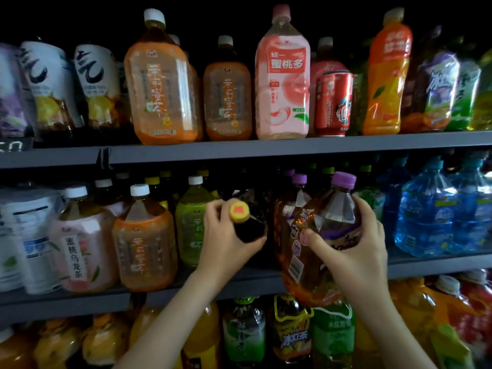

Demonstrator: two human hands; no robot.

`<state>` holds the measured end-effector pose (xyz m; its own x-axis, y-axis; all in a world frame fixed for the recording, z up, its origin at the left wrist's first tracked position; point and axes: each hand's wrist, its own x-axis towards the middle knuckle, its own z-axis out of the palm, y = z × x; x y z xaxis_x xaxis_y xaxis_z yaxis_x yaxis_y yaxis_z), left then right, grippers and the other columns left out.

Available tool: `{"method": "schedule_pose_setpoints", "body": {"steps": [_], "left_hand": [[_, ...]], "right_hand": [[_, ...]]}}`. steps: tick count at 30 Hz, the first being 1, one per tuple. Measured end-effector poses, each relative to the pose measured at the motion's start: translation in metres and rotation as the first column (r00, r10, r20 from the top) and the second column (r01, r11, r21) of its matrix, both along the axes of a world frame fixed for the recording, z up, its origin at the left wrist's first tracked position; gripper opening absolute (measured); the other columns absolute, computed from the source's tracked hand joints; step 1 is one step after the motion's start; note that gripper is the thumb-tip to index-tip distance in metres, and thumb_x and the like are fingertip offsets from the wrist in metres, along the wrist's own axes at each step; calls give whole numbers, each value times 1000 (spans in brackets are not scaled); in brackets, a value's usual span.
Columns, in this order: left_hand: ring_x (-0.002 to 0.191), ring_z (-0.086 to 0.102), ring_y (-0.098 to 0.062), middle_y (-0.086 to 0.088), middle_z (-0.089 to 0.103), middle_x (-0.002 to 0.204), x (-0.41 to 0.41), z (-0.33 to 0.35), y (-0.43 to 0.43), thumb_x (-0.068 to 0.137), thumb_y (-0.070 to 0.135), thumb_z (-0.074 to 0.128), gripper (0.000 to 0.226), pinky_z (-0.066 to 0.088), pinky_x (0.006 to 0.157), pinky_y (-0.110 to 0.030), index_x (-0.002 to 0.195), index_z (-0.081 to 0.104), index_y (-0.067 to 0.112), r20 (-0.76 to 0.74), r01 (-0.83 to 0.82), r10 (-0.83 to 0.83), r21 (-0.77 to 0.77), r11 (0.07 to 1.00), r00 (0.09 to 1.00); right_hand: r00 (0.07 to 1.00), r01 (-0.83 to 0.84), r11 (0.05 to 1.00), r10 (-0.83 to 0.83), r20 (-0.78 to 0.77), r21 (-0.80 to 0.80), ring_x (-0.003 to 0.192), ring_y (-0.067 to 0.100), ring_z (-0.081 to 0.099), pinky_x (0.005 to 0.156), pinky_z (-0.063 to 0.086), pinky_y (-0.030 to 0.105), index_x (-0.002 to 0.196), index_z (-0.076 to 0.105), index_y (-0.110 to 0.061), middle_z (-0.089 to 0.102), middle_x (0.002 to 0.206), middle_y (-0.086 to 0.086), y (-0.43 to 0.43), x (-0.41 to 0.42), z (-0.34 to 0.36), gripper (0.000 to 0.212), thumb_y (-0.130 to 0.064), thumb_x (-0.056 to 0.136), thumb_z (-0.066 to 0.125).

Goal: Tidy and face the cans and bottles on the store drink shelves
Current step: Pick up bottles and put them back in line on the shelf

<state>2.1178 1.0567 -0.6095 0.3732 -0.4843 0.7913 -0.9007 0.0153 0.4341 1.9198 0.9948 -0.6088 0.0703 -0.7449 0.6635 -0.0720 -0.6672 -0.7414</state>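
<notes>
Head view: a purple-capped tea bottle (326, 235) hangs tilted in front of the middle shelf (202, 287), its base dropped past the shelf edge and its cap leaning up and to the right. The right hand (354, 249) is wrapped around its upper body, thumb across the label and fingers curled over the far shoulder. Just to its left, a dark bottle with a yellow cap (246, 222) leans out toward the camera; the left hand (226, 235) is closed around its neck and shoulder, fingertips behind the cap. The two held bottles are near each other but apart. More purple caps stand behind them in the same row. To the left on that shelf stand a green tea bottle (190, 222), an orange-labelled bottle (145, 241) and a pink-labelled one (82, 246); to the right, large blue water jugs (431, 211). On the upper shelf (266, 147), a pink peach-drink bottle (282, 75) stands beside a red can (332, 103). The lowest row is dim and partly blurred.
</notes>
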Motion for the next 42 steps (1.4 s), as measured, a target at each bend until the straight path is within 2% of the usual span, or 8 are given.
{"method": "schedule_pose_setpoints", "body": {"steps": [9, 15, 19, 24, 30, 35, 38, 42], "left_hand": [[109, 48, -6, 2, 56, 116, 11, -4, 37, 56, 34, 88, 81, 34, 92, -10, 123, 51, 11, -122, 38, -46, -65, 997, 991], [92, 52, 8, 20, 55, 99, 8, 8, 64, 56, 35, 87, 59, 40, 79, -11, 95, 44, 42, -239, 33, -72, -164, 986, 968], [94, 55, 5, 16, 60, 101, 22, 24, 89, 54, 37, 89, 58, 44, 78, -17, 95, 47, 44, -347, 28, -91, -183, 983, 933], [100, 64, -14, 13, 67, 104, 55, 40, 107, 40, 49, 87, 65, 55, 82, -49, 98, 55, 52, -471, 20, -146, -261, 965, 870], [98, 66, -21, 6, 67, 106, 70, 47, 108, 39, 47, 89, 71, 56, 77, -53, 102, 55, 42, -559, 5, -148, -248, 969, 816], [97, 67, -21, 4, 69, 104, 72, 47, 101, 40, 42, 89, 63, 55, 79, -53, 94, 57, 44, -563, 30, -156, -226, 974, 811], [96, 66, -18, 7, 69, 103, 68, 46, 94, 40, 43, 87, 69, 55, 80, -52, 102, 57, 37, -539, 54, -156, -200, 978, 827], [97, 66, -16, 9, 68, 103, 65, 44, 84, 40, 45, 86, 70, 55, 81, -50, 104, 57, 37, -522, 83, -154, -158, 984, 839]], "right_hand": [[999, -48, 999, 48, -10, 8, 119, 14, 43, 92, 36, 22, 142, 33, -28, 40, 128, -2, 5, 29, -15, 94, -32, 63, 85], [995, -94, 996, 94, -20, -2, 125, 18, 39, 100, 40, 33, 142, 31, -31, 36, 132, -2, 5, 51, -21, 95, -30, 64, 85], [996, -83, 996, 82, -30, -13, 128, 17, 32, 103, 36, 36, 141, 30, -32, 33, 133, -4, 6, 74, -22, 93, -33, 66, 84], [994, -67, 996, 62, -87, -63, 127, 21, 27, 104, 31, 38, 144, 30, -20, 32, 138, 8, 6, 119, -25, 93, -35, 68, 81], [984, 40, 992, -60, -168, -118, 131, 41, 26, 105, 30, 57, 148, 24, -8, 29, 144, 25, -7, 167, -22, 103, -39, 68, 82], [816, -121, 817, -241, -525, -564, 144, 31, -13, 109, 3, 57, 152, 7, -17, 0, 156, 16, -22, 149, -49, 121, -33, 62, 86], [770, -165, 797, -263, -581, -580, 144, 31, -15, 108, 3, 55, 151, 1, -19, -4, 157, 13, -32, 146, -53, 128, -33, 58, 88], [708, -95, 843, -316, -631, -529, 143, 33, 1, 107, 20, 55, 149, 11, -3, 17, 154, 24, -47, 171, -46, 140, -44, 41, 91]]}}
